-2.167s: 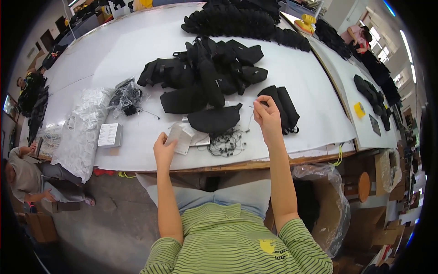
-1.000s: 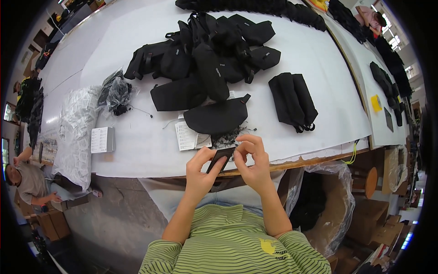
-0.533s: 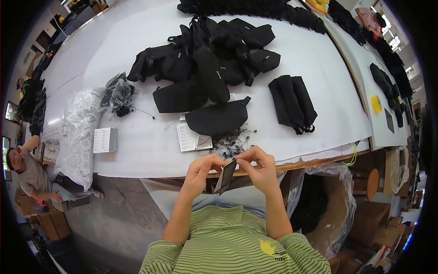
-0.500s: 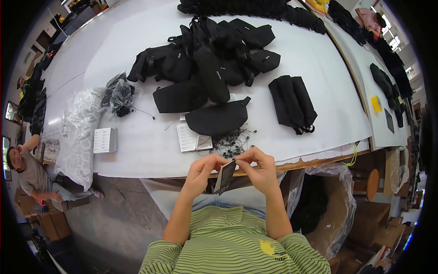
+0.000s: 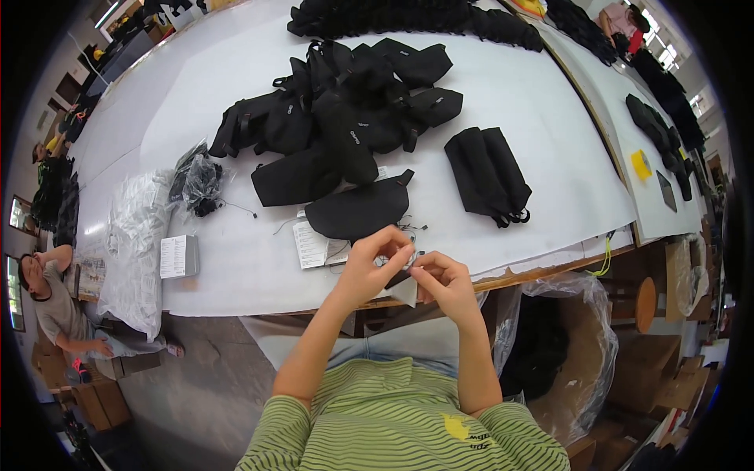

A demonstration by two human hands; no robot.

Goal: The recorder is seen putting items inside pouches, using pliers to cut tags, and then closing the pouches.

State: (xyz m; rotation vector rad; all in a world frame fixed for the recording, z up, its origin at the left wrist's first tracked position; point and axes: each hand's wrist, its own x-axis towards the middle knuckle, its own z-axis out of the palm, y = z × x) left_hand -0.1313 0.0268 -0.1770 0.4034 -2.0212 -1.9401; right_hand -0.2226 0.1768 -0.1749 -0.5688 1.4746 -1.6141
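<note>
My left hand (image 5: pixel 375 261) is raised over the table's near edge, thumb and fingers pinched together. Whatever is between those fingertips is too small to make out. Close beside it, my right hand (image 5: pixel 446 284) grips a small black-and-white hang tag (image 5: pixel 405 291), which hangs tilted below the fingers. Thin black tag strings (image 5: pixel 416 228) lie just beyond my hands, mostly hidden by them. A black waist bag (image 5: pixel 357 209) rests behind, partly over a stack of white printed tags (image 5: pixel 309 245).
Farther back is a heap of black bags (image 5: pixel 345 110); two folded ones (image 5: pixel 487 177) lie to the right. At left are a white card stack (image 5: pixel 179 257), a clear plastic bag (image 5: pixel 202 180) and a big plastic-wrapped bundle (image 5: pixel 137 235). A lined carton (image 5: pixel 581 353) stands below right.
My left hand has let go of the tag and moved up and forward over the strings. My right hand keeps the tag, now turned and lower. The whole view has shifted slightly.
</note>
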